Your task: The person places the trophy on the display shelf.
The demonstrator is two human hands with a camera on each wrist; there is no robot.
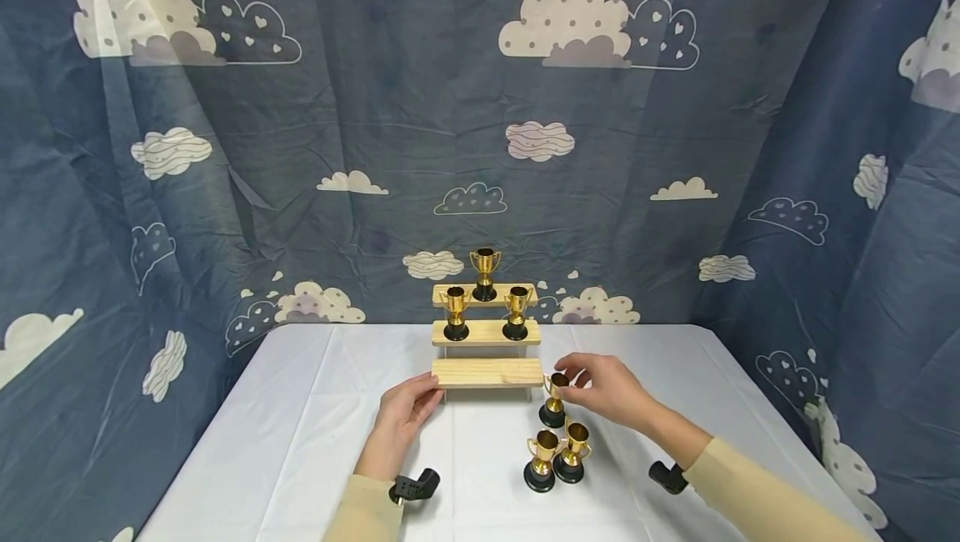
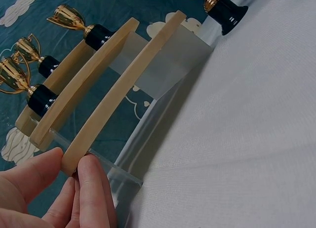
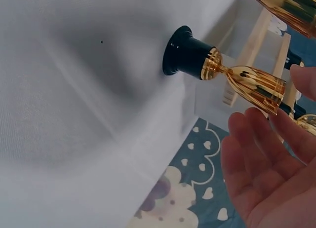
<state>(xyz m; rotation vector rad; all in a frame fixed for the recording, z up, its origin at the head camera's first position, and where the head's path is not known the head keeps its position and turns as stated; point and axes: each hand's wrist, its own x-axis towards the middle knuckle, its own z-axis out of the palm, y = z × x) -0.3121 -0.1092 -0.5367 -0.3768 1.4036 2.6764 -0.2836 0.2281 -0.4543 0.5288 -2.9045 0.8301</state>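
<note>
A three-tier wooden display stand point(image 1: 487, 373) with clear side supports stands at the table's back. My left hand point(image 1: 405, 417) pinches the left end of its lowest board point(image 2: 118, 97) between thumb and fingers. One small gold trophy cup point(image 1: 485, 263) is on the top tier; another cup point(image 1: 455, 306) and a third cup point(image 1: 517, 306) stand on the middle one. Beside the stand's right end, my right hand point(image 1: 611, 392) has thumb and fingers around the upper part of a trophy cup point(image 3: 254, 87) with a black base. Whether that base touches the table, I cannot tell.
Two more trophy cups stand close together in front of the right hand: a left one point(image 1: 542, 460) and a right one point(image 1: 573, 452). A white cloth covers the table point(image 1: 300, 442). Behind it hangs a blue cloud-patterned curtain point(image 1: 420, 108).
</note>
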